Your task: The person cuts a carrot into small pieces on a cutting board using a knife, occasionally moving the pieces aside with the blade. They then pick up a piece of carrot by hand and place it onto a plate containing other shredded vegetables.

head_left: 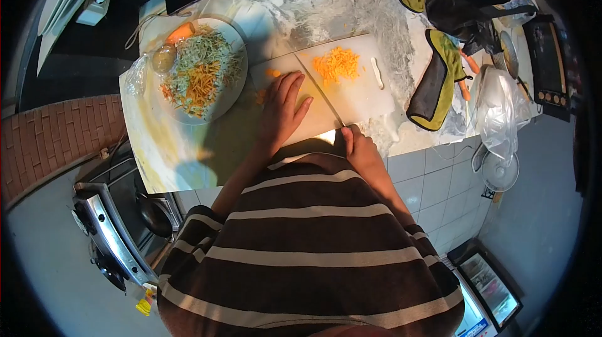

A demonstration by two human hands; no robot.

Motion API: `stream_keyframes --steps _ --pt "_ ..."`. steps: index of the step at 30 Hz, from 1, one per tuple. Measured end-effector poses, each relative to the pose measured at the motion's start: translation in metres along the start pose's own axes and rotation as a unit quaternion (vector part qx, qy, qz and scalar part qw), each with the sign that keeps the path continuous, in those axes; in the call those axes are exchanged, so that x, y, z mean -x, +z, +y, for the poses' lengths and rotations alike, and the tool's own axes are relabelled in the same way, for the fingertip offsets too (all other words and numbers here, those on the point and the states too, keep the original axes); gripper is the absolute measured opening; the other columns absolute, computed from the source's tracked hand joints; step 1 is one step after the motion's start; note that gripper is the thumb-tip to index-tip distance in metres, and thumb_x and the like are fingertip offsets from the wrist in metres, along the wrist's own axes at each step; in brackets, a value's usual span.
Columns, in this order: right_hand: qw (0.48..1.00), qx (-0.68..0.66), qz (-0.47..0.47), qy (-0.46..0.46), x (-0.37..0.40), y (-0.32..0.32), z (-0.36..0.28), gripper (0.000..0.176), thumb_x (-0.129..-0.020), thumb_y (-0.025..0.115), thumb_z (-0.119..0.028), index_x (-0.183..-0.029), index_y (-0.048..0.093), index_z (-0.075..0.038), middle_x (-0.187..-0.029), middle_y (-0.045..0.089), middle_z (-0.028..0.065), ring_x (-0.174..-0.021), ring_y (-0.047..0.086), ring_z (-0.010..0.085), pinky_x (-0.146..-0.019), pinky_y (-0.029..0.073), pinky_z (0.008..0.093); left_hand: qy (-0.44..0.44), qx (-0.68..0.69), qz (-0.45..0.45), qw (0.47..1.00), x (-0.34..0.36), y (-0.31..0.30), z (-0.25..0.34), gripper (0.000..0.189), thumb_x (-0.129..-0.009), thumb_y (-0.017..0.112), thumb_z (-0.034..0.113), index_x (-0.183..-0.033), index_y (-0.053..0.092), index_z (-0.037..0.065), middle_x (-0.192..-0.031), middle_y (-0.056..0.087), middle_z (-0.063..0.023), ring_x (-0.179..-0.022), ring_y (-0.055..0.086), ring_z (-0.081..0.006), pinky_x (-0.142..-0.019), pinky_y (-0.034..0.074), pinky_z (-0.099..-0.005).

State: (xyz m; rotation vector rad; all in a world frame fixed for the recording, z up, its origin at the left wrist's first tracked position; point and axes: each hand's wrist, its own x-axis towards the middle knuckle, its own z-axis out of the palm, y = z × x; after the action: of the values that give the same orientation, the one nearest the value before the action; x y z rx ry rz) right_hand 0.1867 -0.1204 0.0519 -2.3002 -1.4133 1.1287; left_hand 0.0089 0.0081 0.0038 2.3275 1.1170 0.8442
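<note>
The orange bits (337, 65) sit in a small bright heap, beyond the knife (322, 92). The right hand's fingers (352, 134) grip its handle. The left hand's fingers (290, 94) lie spread on the board (376, 102).

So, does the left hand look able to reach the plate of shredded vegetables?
Probably yes: the left hand is at the cutting board, close beside the plate, and nothing visible stands between them.
</note>
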Motion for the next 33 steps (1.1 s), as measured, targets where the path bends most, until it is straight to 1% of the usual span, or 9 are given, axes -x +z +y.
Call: stream_keyframes --steps 2,4,5,7,10,14,16,19,33 --pt "0.999 -0.023 0.006 -0.022 -0.004 0.006 0.015 0.047 -0.106 0.038 -0.039 -0.101 0.058 0.004 -0.087 0.064 0.0345 -0.086 0.061 0.053 -0.072 0.051 0.0564 -0.013 0.018 0.008 1.0 0.0 -0.002 0.0 0.049 -0.084 0.073 0.013 -0.129 0.056 0.003 -0.129 0.057 -0.0105 -0.123 0.051 -0.0307 -0.105 0.039 -0.0427" --pt "0.984 -0.098 0.064 -0.137 -0.01 0.012 0.035 0.052 -0.107 0.035 -0.046 -0.088 0.055 -0.001 -0.062 0.059 0.0209 -0.047 0.055 0.0373 -0.048 0.046 0.044 -0.01 0.027 0.012 1.0 0.0 -0.002 0.0 0.046 -0.084 0.073 0.012 -0.126 0.057 0.003 -0.127 0.057 -0.0114 -0.122 0.052 -0.0319 -0.104 0.04 -0.0429" --pt "0.983 -0.098 0.065 -0.139 -0.01 0.008 0.035 0.052 -0.107 0.035 -0.046 -0.088 0.055 -0.001 -0.062 0.059 0.0209 -0.047 0.055 0.0373 -0.048 0.046 0.044 -0.01 0.026 0.014 1.0 0.0 -0.001 -0.002 0.046 -0.084 0.073 0.012 -0.126 0.057 0.003 -0.127 0.057 -0.0114 -0.122 0.052 -0.0319 -0.104 0.04 -0.0429" --pt "0.957 -0.258 -0.133 0.009 -0.01 -0.005 0.029 0.056 -0.105 0.034 -0.055 -0.08 0.049 -0.007 -0.056 0.046 0.0041 -0.038 0.036 0.0142 -0.036 0.032 0.0279 -0.007 0.045 0.025 0.999 -0.001 0.001 -0.006 0.046 -0.082 0.075 0.015 -0.123 0.058 0.002 -0.124 0.057 -0.0117 -0.116 0.054 -0.0319 -0.101 0.043 -0.042" --pt "0.916 -0.331 -0.199 0.112 -0.004 -0.019 0.024 0.057 -0.102 0.035 -0.062 -0.077 0.045 -0.012 -0.057 0.039 -0.0036 -0.041 0.027 0.0035 -0.035 0.02 0.0215 -0.035 0.055 0.057 0.996 -0.008 -0.007 0.001 0.042 -0.081 0.075 0.012 -0.12 0.059 0.003 -0.122 0.058 -0.0131 -0.114 0.054 -0.0335 -0.097 0.044 -0.0425" --pt "0.865 -0.415 -0.255 0.124 -0.001 -0.032 0.027 0.056 -0.1 0.038 -0.065 -0.079 0.045 -0.013 -0.058 0.039 -0.0036 -0.042 0.025 0.0035 -0.036 0.017 0.0214 -0.043 0.026 0.128 0.99 -0.021 -0.019 0.014 0.038 -0.084 0.075 0.013 -0.117 0.06 0.003 -0.109 0.064 -0.0103 -0.103 0.06 -0.0259 -0.087 0.048 -0.0367" --pt "0.846 -0.451 -0.26 0.114 0.002 -0.041 0.018 0.055 -0.099 0.04 -0.066 -0.081 0.045 -0.014 -0.06 0.038 -0.0047 -0.044 0.023 0.0028 -0.038 0.015 0.0206 -0.274 0.365 0.056 0.888 -0.029 -0.017 0.018 0.027 -0.089 0.072 0.016 -0.109 0.061 0.003 -0.093 0.067 -0.0051 -0.087 0.063 -0.0154 -0.077 0.047 -0.0276" --pt "0.849 -0.443 -0.261 0.125 0.006 -0.05 0.008 0.055 -0.098 0.041 -0.067 -0.082 0.046 -0.014 -0.062 0.037 -0.0048 -0.045 0.024 0.0022 -0.039 0.015 0.0199 -0.304 0.468 -0.043 0.829 -0.046 -0.024 0.019 0.016 -0.095 0.065 0.016 -0.103 0.063 0.003 -0.088 0.063 -0.0019 -0.08 0.057 -0.0075 -0.072 0.044 -0.0236" --pt "0.814 -0.493 -0.283 0.118 0.001 -0.045 0.026 0.054 -0.097 0.042 -0.067 -0.084 0.045 -0.014 -0.061 0.035 -0.0052 -0.044 0.021 0.0023 -0.039 0.013 0.0203 -0.262 0.488 -0.03 0.832 -0.047 -0.01 0.006 0.014 -0.095 0.065 0.018 -0.098 0.066 0.004 -0.085 0.066 -0.0019 -0.075 0.056 -0.0068 -0.068 0.043 -0.0227"
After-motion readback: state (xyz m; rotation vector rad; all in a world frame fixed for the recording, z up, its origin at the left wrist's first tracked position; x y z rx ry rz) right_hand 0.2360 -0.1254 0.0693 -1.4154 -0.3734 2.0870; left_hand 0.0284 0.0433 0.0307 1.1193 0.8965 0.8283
